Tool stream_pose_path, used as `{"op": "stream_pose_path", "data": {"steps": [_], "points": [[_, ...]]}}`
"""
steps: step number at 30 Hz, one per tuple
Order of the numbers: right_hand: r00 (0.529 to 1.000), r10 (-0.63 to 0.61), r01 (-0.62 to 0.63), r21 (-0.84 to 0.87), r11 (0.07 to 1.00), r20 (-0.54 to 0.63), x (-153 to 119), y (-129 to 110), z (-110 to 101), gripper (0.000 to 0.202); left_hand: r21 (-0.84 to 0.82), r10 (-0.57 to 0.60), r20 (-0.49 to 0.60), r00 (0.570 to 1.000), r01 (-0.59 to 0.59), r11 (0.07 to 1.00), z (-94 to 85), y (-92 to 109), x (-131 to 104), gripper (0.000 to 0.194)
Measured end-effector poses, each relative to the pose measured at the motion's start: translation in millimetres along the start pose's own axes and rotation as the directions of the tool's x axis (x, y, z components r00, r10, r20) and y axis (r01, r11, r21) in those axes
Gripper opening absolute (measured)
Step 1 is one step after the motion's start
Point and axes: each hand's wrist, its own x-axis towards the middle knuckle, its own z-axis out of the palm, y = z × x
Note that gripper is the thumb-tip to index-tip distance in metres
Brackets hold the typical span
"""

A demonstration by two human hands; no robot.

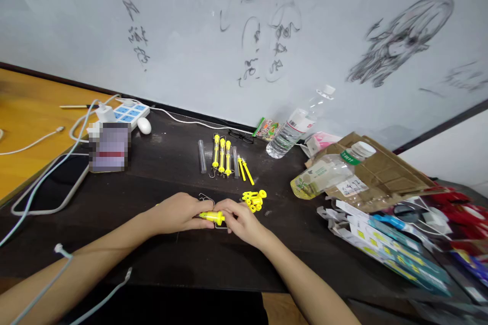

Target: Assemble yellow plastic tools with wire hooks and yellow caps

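A yellow-capped tubular spring scale [212, 217] lies between my two hands, low over the dark desk. My left hand [175, 213] is closed around its left part, thumb and forefinger along the tube. My right hand [240, 221] pinches at its right end, where a bent metal wire shows under the fingers. The fingertips partly hide that end. Just beyond my hands lies a loose wire hook [206, 197]. Small yellow caps and rings [254, 200] are heaped right of my right hand. Farther back, three similar spring scales [221, 155] lie side by side.
Clear tubes [202, 156] and thin yellow rods [247, 170] flank the scales. A water bottle [290, 134], a yellowish drink bottle [328, 172], cardboard [385, 167] and an opened box [385, 244] crowd the right. Phones, a power strip [129, 114] and cables occupy the left.
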Motion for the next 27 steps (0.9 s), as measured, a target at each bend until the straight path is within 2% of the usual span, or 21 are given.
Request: {"op": "stream_pose_path", "data": {"steps": [2, 6, 9, 13, 16, 18, 21, 23, 24, 25, 27], "points": [[0.999, -0.007, 0.010, 0.059, 0.998, -0.038, -0.1, 2.4, 4.9, 0.020, -0.011, 0.023, -0.028, 0.999, -0.023, 1.000, -0.1, -0.4, -0.6, 0.034], [0.996, 0.081, -0.063, 0.291, 0.955, -0.048, 1.9, 3.0, 12.6, 0.019, 0.039, 0.061, -0.086, 0.994, -0.058, 0.998, 2.8, -1.9, -1.4, 0.034], [0.989, 0.140, -0.105, 0.420, 0.901, -0.052, 4.1, 0.0, 14.7, 0.019, 0.171, 0.085, -0.147, 0.985, -0.060, 0.984, 6.6, -3.9, -0.8, 0.039], [0.974, 0.207, -0.143, 0.465, 0.874, -0.089, 4.4, -3.5, 18.7, 0.019, 0.350, 0.161, -0.230, 0.960, -0.073, 0.934, 11.1, -10.0, -0.2, 0.043], [0.965, 0.238, -0.166, 0.436, 0.884, -0.115, 4.3, -3.3, 21.1, 0.021, 0.453, 0.220, -0.269, 0.938, -0.079, 0.888, 13.7, -10.9, -0.3, 0.041], [0.951, 0.274, -0.191, 0.419, 0.888, -0.146, 6.2, -0.8, 17.1, 0.022, 0.509, 0.256, -0.286, 0.923, -0.080, 0.857, 16.5, -4.7, 0.0, 0.041], [0.888, 0.352, -0.214, 0.411, 0.886, -0.297, 11.1, 6.0, 0.0, 0.024, 0.538, 0.339, -0.271, 0.901, -0.150, 0.830, 22.0, 11.0, 1.3, 0.039], [0.855, 0.334, -0.199, 0.342, 0.918, -0.397, 13.5, 10.0, -12.0, 0.023, 0.509, 0.359, -0.260, 0.896, -0.188, 0.840, 23.1, 16.9, 2.2, 0.038], [0.847, 0.295, -0.192, 0.264, 0.945, -0.442, 14.1, 11.1, -15.6, 0.022, 0.480, 0.333, -0.287, 0.898, -0.166, 0.862, 22.0, 16.4, 2.3, 0.040], [0.861, 0.244, -0.193, 0.157, 0.968, -0.445, 14.2, 11.5, -16.9, 0.021, 0.442, 0.275, -0.319, 0.907, -0.114, 0.890, 19.6, 13.5, 2.2, 0.042], [0.917, 0.154, -0.193, -0.071, 0.979, -0.368, 13.5, 10.8, -12.5, 0.021, 0.373, 0.102, -0.366, 0.925, 0.046, 0.927, 12.3, 2.8, 1.2, 0.045]]}}
